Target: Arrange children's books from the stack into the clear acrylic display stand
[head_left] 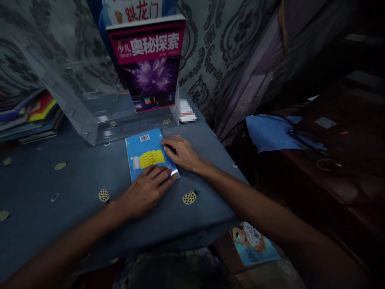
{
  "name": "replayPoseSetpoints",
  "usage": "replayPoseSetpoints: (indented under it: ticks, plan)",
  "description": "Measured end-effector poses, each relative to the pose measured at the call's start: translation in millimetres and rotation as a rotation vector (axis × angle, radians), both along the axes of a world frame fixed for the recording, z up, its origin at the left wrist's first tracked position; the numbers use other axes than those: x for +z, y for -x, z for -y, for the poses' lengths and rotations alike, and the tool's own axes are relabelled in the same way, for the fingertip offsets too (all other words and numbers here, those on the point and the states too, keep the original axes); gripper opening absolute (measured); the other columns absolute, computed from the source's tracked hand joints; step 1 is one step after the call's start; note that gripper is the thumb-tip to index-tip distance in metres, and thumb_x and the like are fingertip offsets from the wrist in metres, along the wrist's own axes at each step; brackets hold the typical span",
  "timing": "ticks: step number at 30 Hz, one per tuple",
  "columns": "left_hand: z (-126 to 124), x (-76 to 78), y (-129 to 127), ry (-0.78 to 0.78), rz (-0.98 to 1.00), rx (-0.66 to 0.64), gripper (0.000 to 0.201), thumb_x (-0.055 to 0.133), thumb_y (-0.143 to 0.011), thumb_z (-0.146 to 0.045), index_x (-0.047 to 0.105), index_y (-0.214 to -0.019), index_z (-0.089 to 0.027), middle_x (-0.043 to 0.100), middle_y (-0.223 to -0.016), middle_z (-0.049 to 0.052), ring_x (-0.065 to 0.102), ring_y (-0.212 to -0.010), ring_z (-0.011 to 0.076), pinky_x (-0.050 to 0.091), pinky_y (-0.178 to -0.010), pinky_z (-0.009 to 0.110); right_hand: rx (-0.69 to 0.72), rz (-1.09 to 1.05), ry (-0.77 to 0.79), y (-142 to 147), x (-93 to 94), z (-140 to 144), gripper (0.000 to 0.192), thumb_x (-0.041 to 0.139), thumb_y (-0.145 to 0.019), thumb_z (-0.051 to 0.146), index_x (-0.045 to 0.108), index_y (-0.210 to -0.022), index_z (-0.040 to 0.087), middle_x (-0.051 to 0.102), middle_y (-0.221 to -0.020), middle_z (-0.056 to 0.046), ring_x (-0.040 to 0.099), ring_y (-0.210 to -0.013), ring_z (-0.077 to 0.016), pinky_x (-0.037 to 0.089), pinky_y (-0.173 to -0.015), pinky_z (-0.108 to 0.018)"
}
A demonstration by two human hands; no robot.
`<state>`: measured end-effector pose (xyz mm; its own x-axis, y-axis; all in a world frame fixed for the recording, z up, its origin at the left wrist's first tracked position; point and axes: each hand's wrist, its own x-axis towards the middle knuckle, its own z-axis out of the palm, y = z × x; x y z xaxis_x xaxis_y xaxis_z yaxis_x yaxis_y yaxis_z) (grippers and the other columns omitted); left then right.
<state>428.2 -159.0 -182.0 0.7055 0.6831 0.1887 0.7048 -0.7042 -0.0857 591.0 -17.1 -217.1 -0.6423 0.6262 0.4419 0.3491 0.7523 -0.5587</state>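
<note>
A thin blue book (136,150) lies flat on the cloth-covered table, with a barcode and a yellow patch of small print on its upper side. Across its lower edge rests my left hand (150,186), palm down, fingers stretched out flat. My right hand (182,152) touches the book's right edge with its fingertips; the fingers are slightly bent, and a gap shows between thumb and forefinger. Behind the book stands a clear plastic display rack (90,124). It holds a magenta and black book (153,80) with a purple burst on the cover, and another book (168,8) rises behind that one.
A stack of books (39,116) sits at the table's left. The dark tablecloth (75,192) has a pineapple print. Low on the right, beside the table, lies another blue picture book (258,251). A blue cloth (267,134) and dark cables are farther right, near a patterned curtain (210,40).
</note>
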Motion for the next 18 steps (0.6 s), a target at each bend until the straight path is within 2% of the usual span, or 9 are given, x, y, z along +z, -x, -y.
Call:
replayPoseSetpoints:
  ticks: [4,10,14,18]
  plan:
    - [11,-6.5,12,0.013,0.015,0.017,0.041,0.039,-0.102,-0.014,0.050,-0.142,-0.013,0.063,-0.139,0.012,0.054,-0.133,0.0242,0.043,-0.111,0.043,0.006,0.120,-0.091,-9,-0.9,18,0.029,0.055,-0.093,0.023,0.070,-0.118,0.018,0.068,-0.132,-0.014,0.061,-0.120,-0.0303,0.046,-0.101,-0.050]
    - [37,-11.2,41,-0.023,0.062,0.061,0.039,0.046,-0.101,-0.012,0.052,-0.139,-0.010,0.064,-0.138,0.013,0.055,-0.131,0.0271,0.044,-0.109,0.046,0.015,0.143,-0.122,-34,-0.9,42,0.033,0.050,-0.098,0.025,0.066,-0.126,0.017,0.066,-0.135,-0.016,0.059,-0.126,-0.0307,0.049,-0.101,-0.053]
    - [56,-7.9,59,-0.084,0.111,0.115,0.039,0.051,-0.098,-0.011,0.054,-0.137,-0.011,0.069,-0.127,0.014,0.061,-0.120,0.0261,0.051,-0.100,0.043,0.025,0.122,-0.183,-38,2.5,60,0.032,0.049,-0.099,0.021,0.067,-0.125,0.017,0.068,-0.131,-0.015,0.060,-0.126,-0.0301,0.050,-0.101,-0.054]
    - [70,-7.1,68,-0.155,0.160,0.170,0.032,0.053,-0.097,-0.011,0.058,-0.129,-0.010,0.073,-0.112,0.013,0.067,-0.097,0.0225,0.055,-0.085,0.037,0.141,0.130,-0.224,-17,8.8,99,0.033,0.048,-0.100,0.019,0.066,-0.128,0.016,0.067,-0.133,-0.015,0.058,-0.130,-0.0287,0.049,-0.107,-0.054]
